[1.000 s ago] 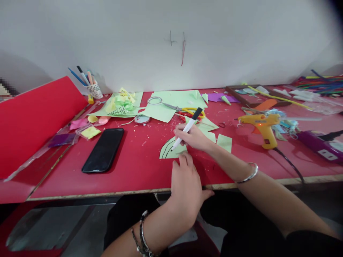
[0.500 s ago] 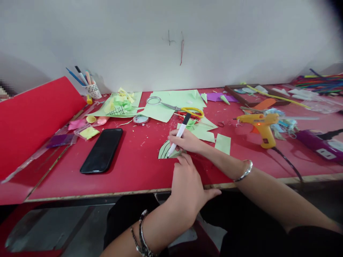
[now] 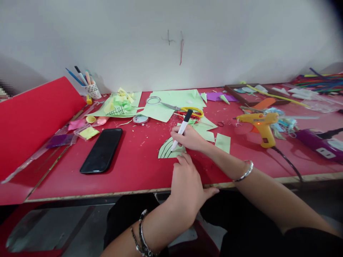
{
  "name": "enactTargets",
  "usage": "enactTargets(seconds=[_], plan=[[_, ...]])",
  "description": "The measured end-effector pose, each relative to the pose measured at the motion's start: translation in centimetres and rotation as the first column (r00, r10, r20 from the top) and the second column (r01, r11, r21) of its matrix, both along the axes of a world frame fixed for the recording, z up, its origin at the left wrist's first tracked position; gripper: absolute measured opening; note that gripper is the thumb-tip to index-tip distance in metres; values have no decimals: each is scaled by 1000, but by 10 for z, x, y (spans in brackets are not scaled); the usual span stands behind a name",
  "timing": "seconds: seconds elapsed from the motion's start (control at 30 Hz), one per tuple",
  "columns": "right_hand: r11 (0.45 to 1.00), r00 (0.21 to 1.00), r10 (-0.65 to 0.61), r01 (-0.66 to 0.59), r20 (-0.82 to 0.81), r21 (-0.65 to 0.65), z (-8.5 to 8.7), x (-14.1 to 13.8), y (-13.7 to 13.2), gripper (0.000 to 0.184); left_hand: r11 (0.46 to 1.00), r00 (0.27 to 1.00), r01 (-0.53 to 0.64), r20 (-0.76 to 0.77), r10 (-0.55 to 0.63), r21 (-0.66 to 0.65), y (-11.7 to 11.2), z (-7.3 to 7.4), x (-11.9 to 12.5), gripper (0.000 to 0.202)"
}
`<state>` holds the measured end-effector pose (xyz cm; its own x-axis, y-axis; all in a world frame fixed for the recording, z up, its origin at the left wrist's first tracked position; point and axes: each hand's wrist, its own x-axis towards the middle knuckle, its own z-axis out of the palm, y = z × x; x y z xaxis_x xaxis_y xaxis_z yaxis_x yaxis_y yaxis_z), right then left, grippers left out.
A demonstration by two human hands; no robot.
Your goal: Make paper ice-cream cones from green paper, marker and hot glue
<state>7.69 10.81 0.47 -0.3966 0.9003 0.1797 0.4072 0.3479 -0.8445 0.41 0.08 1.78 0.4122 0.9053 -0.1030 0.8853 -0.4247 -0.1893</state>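
My right hand (image 3: pixel 190 139) grips a white marker with a black cap (image 3: pixel 182 128), its tip resting on a small light green paper piece (image 3: pixel 166 150) that bears curved black lines. This piece lies on the red table (image 3: pixel 139 164). My left hand (image 3: pixel 186 187) rests flat on the table near the front edge, its fingertips pressing the lower edge of the green piece. Both wrists wear metal bracelets.
A black phone (image 3: pixel 102 150) lies to the left. Green paper sheets (image 3: pixel 171 101), scissors (image 3: pixel 174 107) and scraps sit behind my hands. A yellow glue gun (image 3: pixel 261 125) stands to the right, pipe cleaners (image 3: pixel 320 84) beyond it. A pen cup (image 3: pixel 92 89) and red sheet (image 3: pixel 34 117) are at left.
The marker tip travelled across the green piece, first left, then back a little right. More black lines show on the paper. My left hand stayed in place.
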Motion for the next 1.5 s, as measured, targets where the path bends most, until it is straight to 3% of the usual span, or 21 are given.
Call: enactTargets(seconds=[0.33,0.83,0.93,1.03,1.1,1.2,1.5], plan=[[970,974,-174,144,145,198,7,7,4,27,1000,1000,-3,10,3,-4,-2,-1,0,88],[909,873,-405,353,271,223,7,18,11,27,1000,1000,10,0,-10,-18,-1,0,1,90],[891,876,-435,385,209,241,9,17,10,29,1000,1000,14,5,-14,-10,0,-1,0,87],[943,948,-315,308,38,128,10,13,6,28,1000,1000,11,23,-10,-7,2,-1,-1,84],[988,988,-152,152,-35,9,9,9,2,26,1000,999,14,41,-14,-16,2,-1,-2,84],[992,998,37,-44,-54,-119,5,2,-2,24,1000,998,15,58,-14,-20,1,-2,-1,90],[991,996,89,-91,-23,-98,-2,0,-1,23,999,999,2,47,0,-32,-2,-6,3,94]])
